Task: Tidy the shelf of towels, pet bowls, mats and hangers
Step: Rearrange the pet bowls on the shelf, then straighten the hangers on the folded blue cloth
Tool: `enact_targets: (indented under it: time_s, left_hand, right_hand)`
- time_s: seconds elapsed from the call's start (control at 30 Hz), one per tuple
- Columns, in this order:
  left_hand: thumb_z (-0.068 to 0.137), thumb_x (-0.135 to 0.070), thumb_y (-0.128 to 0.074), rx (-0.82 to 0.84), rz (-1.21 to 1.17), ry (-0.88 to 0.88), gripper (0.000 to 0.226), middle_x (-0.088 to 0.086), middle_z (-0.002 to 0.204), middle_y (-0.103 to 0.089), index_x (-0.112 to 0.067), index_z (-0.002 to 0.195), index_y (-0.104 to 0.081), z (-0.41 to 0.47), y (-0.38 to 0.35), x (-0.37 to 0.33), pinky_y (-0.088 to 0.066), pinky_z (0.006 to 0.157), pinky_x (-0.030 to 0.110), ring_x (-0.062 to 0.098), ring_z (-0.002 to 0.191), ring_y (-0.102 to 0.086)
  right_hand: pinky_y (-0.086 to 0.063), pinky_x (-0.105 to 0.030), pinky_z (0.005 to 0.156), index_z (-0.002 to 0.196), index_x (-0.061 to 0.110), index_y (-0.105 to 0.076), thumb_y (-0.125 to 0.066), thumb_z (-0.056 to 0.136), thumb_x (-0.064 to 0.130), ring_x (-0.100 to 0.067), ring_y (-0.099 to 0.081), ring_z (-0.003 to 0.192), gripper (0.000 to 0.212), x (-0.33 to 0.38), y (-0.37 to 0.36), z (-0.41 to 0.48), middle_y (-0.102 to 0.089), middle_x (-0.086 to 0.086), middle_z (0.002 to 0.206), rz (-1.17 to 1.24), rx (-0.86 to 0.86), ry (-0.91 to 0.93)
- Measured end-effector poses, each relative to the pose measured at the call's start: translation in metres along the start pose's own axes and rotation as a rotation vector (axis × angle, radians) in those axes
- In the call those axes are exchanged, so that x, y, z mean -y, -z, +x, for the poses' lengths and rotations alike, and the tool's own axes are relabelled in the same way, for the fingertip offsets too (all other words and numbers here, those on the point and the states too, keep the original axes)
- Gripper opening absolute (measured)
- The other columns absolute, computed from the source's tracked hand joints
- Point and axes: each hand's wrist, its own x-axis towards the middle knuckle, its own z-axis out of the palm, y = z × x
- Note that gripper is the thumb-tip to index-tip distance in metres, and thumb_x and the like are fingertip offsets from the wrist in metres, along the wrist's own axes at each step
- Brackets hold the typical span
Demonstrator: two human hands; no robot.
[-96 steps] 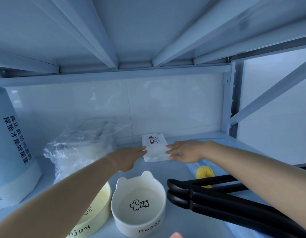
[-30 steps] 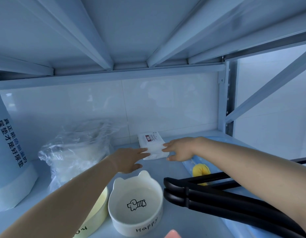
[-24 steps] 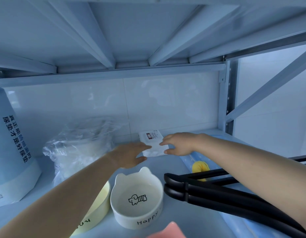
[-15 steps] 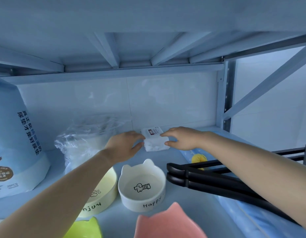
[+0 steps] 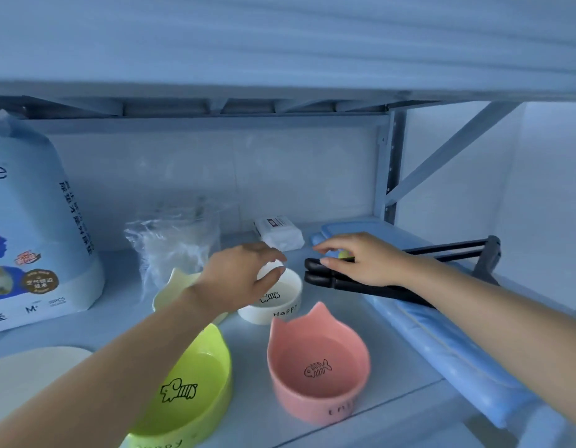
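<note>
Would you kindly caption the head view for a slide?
Left hand at white bowl, right hand over black hangers, white packet behind.

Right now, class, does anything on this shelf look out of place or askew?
Black hangers lie slanted across the blue mat, whose near end seems to overhang the shelf in front. The pink bowl, lime bowl, white bowl and yellow bowl sit loose, not nested.

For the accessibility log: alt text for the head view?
Two hands reach into a shelf: left hand over a white bowl, right hand over black hangers. A white pack lies behind; a pink bowl and a green bowl stand nearest.
</note>
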Motion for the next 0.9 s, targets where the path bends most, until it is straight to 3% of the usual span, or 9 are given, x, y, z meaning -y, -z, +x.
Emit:
enact_targets:
  time_s: [0.17, 0.27, 0.37, 0.5, 0.57, 0.7, 0.83, 0.9]
  left_hand:
    - [0.09, -0.048, -0.043, -0.027, -0.08, -0.035, 0.028, -0.018, 0.116, -0.059, -0.04, 0.114, -0.056, -0.02, 0.006, -0.034, -0.047, 0.073, 0.026, 0.011, 0.102, -0.058]
    - [0.086, -0.051, -0.041, -0.041, -0.158, -0.078, 0.031, -0.018, 0.11, -0.06, -0.042, 0.113, -0.055, -0.026, 0.008, -0.057, -0.049, 0.072, 0.031, 0.011, 0.098, -0.059]
    - [0.087, -0.05, -0.044, -0.082, -0.152, -0.149, 0.031, -0.017, 0.107, -0.063, -0.039, 0.112, -0.058, -0.036, 0.005, -0.078, -0.032, 0.057, 0.016, 0.008, 0.095, -0.059]
    - [0.089, -0.047, -0.045, -0.012, -0.173, -0.162, 0.029, -0.015, 0.111, -0.062, -0.036, 0.111, -0.059, -0.03, 0.0, -0.109, -0.047, 0.071, 0.028, 0.011, 0.097, -0.059]
    - [0.088, -0.046, -0.047, -0.016, -0.181, -0.159, 0.028, -0.015, 0.112, -0.062, -0.036, 0.111, -0.059, -0.02, -0.001, -0.124, -0.049, 0.075, 0.031, 0.011, 0.099, -0.058]
    - [0.088, -0.045, -0.049, -0.017, -0.226, -0.186, 0.026, -0.015, 0.107, -0.062, -0.036, 0.11, -0.06, 0.002, -0.005, -0.152, -0.05, 0.075, 0.03, 0.006, 0.098, -0.058]
    - [0.088, -0.042, -0.052, 0.008, -0.216, -0.214, 0.025, -0.019, 0.106, -0.061, -0.038, 0.111, -0.06, 0.021, -0.014, -0.18, -0.046, 0.072, 0.023, 0.004, 0.099, -0.056]
    - [0.088, -0.041, -0.053, 0.015, -0.2, -0.238, 0.025, -0.019, 0.108, -0.061, -0.038, 0.111, -0.06, 0.031, -0.019, -0.194, -0.041, 0.07, 0.019, 0.003, 0.098, -0.056]
  right_hand:
    - [-0.043, -0.027, 0.095, 0.12, 0.024, -0.061, -0.056, 0.091, 0.032, -0.008, -0.056, 0.109, 0.031, 0.018, 0.005, -0.048, -0.063, 0.009, 0.117, 0.008, -0.039, 0.001]
    - [-0.042, -0.015, 0.086, 0.119, 0.023, -0.062, -0.058, 0.09, 0.029, -0.003, -0.057, 0.102, 0.03, 0.025, 0.006, -0.073, -0.063, 0.012, 0.112, 0.023, -0.079, 0.018]
    - [-0.036, -0.008, 0.083, 0.119, 0.025, -0.061, -0.057, 0.09, 0.032, 0.008, -0.051, 0.097, 0.03, 0.026, 0.016, -0.1, -0.059, 0.019, 0.111, 0.008, -0.095, -0.008]
    - [-0.046, -0.025, 0.09, 0.119, 0.022, -0.062, -0.057, 0.09, 0.029, -0.003, -0.057, 0.102, 0.03, 0.012, 0.042, -0.141, -0.063, 0.013, 0.111, -0.024, -0.117, -0.081]
    - [-0.046, -0.027, 0.092, 0.119, 0.022, -0.062, -0.056, 0.091, 0.031, -0.003, -0.056, 0.106, 0.03, 0.0, 0.058, -0.157, -0.063, 0.013, 0.113, -0.06, -0.108, -0.106]
    - [-0.037, -0.01, 0.089, 0.124, 0.028, -0.058, -0.054, 0.091, 0.036, 0.004, -0.05, 0.111, 0.033, -0.027, 0.082, -0.178, -0.058, 0.017, 0.121, -0.107, -0.096, -0.157]
    - [-0.046, -0.017, 0.087, 0.125, 0.032, -0.056, -0.052, 0.093, 0.032, -0.007, -0.057, 0.104, 0.032, -0.059, 0.096, -0.189, -0.057, 0.015, 0.124, -0.093, -0.103, -0.206]
    - [-0.039, -0.006, 0.083, 0.126, 0.032, -0.056, -0.052, 0.094, 0.029, 0.002, -0.052, 0.105, 0.032, -0.078, 0.1, -0.194, -0.057, 0.015, 0.124, -0.09, -0.1, -0.21]
